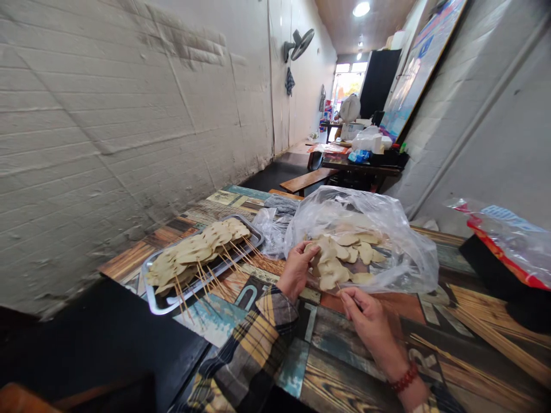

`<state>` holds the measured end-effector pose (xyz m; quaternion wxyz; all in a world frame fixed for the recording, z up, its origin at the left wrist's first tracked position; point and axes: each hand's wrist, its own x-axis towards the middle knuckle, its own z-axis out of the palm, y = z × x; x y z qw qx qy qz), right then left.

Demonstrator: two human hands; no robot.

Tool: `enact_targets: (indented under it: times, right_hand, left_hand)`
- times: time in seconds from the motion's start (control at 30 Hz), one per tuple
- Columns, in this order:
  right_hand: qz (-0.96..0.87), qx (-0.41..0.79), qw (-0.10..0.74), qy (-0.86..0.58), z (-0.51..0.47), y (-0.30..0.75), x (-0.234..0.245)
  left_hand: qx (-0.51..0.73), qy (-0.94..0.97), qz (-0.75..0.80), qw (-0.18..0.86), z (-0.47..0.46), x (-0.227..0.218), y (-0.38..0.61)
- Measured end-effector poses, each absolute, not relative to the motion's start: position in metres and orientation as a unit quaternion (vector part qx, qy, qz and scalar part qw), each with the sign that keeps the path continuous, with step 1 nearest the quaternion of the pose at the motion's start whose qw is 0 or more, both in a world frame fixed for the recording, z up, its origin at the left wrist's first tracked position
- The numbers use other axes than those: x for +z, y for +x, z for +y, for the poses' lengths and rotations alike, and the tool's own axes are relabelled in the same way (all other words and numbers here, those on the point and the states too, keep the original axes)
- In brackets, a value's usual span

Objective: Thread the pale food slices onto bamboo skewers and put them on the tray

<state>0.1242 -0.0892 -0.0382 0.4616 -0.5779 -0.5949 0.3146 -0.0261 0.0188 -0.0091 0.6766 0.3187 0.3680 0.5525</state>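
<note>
My left hand point(296, 271) pinches the edge of a pale, flat, wavy food piece point(328, 268) in front of an open clear plastic bag point(404, 229). Fingers closed, my right hand point(365, 314) grips a thin wooden skewer whose tip meets the lower edge of that piece; most of the stick is hidden by the fingers. More loose flat pieces point(365, 252) lie in the bag. Left of my hands, a metal tray point(160, 308) holds a stack of skewered flat pieces point(200, 246), with several sticks jutting over its near rim.
Loose skewers point(456, 358) and a bundle of sticks point(503, 344) lie on the patterned wooden table point(340, 367) at right. A red-edged plastic package point(508, 252) rests on a black object. Grey cloth point(282, 202) lies behind the tray. A bench point(307, 180) and another cluttered table stand beyond.
</note>
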Motion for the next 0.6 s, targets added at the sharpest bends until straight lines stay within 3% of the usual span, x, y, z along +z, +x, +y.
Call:
enact_targets:
  times: [0.6]
  right_hand:
    - [-0.583, 0.325, 0.469, -0.578, -0.0896, 0.1233, -0.0355]
  left_hand:
    - [0.555, 0.382, 0.388, 0.629, 0.0212, -0.0103, -0.0295]
